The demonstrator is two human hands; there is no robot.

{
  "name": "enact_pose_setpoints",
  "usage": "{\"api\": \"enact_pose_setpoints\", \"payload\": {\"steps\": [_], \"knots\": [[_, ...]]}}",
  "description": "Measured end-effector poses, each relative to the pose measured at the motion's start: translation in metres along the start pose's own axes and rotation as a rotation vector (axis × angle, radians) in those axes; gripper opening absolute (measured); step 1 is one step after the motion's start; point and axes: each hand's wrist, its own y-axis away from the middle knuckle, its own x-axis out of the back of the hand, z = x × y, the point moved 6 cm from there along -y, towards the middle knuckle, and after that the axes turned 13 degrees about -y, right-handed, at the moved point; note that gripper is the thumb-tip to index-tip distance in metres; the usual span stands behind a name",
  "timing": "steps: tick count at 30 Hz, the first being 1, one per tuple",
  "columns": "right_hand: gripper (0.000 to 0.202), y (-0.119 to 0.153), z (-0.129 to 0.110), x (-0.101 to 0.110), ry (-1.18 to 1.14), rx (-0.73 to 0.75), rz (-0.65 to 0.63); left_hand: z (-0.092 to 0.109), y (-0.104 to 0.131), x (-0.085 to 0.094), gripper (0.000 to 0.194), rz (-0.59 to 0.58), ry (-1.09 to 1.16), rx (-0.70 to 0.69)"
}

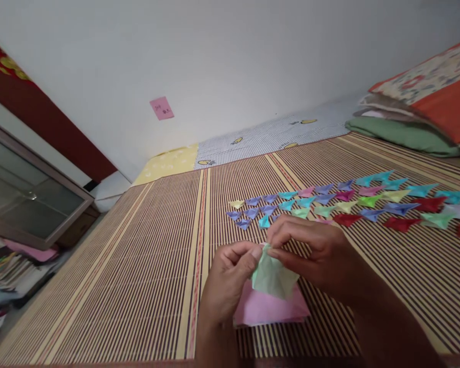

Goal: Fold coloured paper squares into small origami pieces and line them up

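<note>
Between my two hands hangs a thin light green paper sheet [275, 277], gathered at its top edge. My left hand [230, 271] pinches that gathered edge with thumb and forefinger. Right beside it, my right hand [314, 250] pinches the same edge, its fingertips almost touching the left ones. Beneath the green sheet lies a stack of pink square paper [268, 311] on the striped mat, partly covered by the sheet and my left hand. Past my hands, rows of small folded paper pieces [345, 195] in blue, purple, red, green, yellow and pink rest on the mat.
The striped bamboo mat [157, 255] spreads over the bed up to a patterned cloth [253, 140] along the wall. Folded bedding [425, 112] is piled at the far right. A glass-fronted cabinet [26, 189] and a stack of books [7, 273] stand at the left.
</note>
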Motion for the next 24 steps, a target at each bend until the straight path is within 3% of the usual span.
{"api": "enact_pose_setpoints", "payload": {"steps": [8, 16, 20, 24], "knots": [[0.016, -0.001, -0.003, -0.003, 0.054, 0.031, -0.039, 0.004, 0.001, -0.003, 0.032, -0.012, 0.067, -0.002], [0.014, -0.001, -0.010, -0.006, 0.149, 0.095, -0.057, 0.005, -0.003, -0.011, 0.033, -0.022, 0.346, 0.080], [0.013, 0.001, -0.016, -0.010, 0.285, 0.184, -0.064, -0.003, -0.005, -0.009, 0.028, -0.024, 0.412, 0.126], [0.014, 0.002, -0.013, -0.018, 0.341, 0.172, -0.105, -0.009, -0.006, 0.000, 0.026, 0.040, 0.455, 0.135]]}}
